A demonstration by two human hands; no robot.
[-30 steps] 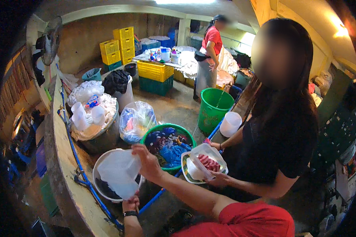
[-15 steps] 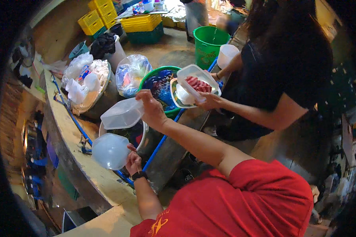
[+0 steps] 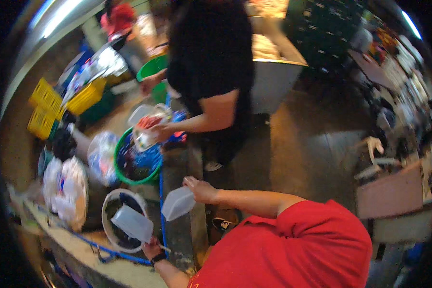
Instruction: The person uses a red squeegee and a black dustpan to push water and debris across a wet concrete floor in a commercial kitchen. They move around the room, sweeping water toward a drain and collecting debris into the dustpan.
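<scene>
Honestly, your right hand [image 3: 201, 189] only pinches that clear tub [image 3: 178, 202] and your left hand [image 3: 151, 248] barely grips the lid [image 3: 133, 223]; either could slip.

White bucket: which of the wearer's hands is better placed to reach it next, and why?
Left, probably. The left hand holds its clear tub right over the white bucket; the right hand holds the second tub beside it, past the rim.
</scene>
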